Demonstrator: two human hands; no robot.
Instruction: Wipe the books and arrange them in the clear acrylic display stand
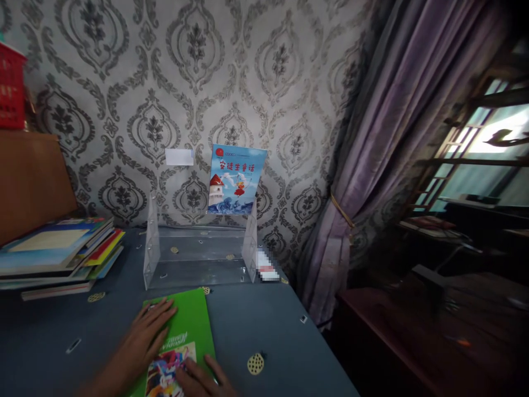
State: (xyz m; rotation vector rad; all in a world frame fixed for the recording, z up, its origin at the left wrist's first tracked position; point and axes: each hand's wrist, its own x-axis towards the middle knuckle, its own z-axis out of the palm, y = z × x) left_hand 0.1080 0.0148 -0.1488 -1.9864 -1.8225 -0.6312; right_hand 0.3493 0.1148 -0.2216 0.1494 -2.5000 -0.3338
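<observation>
A green book with a colourful picture on its cover lies flat near the front of the table. My left hand rests on its upper left part, fingers stretched out. Low in the view, my right hand lies over the cover picture and the book's right edge, its fingers apart. Behind the book stands a clear acrylic rack with several tiers. On the rack's top right, a blue picture book leans upright against the wall.
Stacked books sit at the left beside a brown box, with a red basket above. A purple curtain hangs at the right, above dark red furniture. The table ends at a slanting right edge.
</observation>
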